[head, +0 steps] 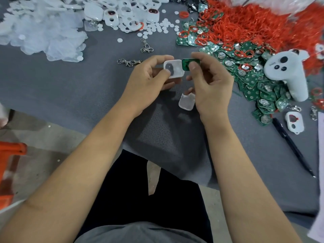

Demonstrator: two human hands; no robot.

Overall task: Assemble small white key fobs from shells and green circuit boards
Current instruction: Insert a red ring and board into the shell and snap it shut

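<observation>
My left hand [149,79] grips a small white fob shell [173,68] above the grey table, open side facing up. Right beside the shell, my right hand [210,81] pinches a green circuit board [187,64] between thumb and fingers, its edge touching the shell's right side. Under my right hand a second white shell half [186,102] lies on the cloth.
A heap of green boards [254,79] and red rubber rings [254,21] fills the right. White shells [129,13] and clear film pieces [43,32] lie at the back left. Metal clasps [129,62], a white controller [287,71] and a black pen [292,148] lie nearby.
</observation>
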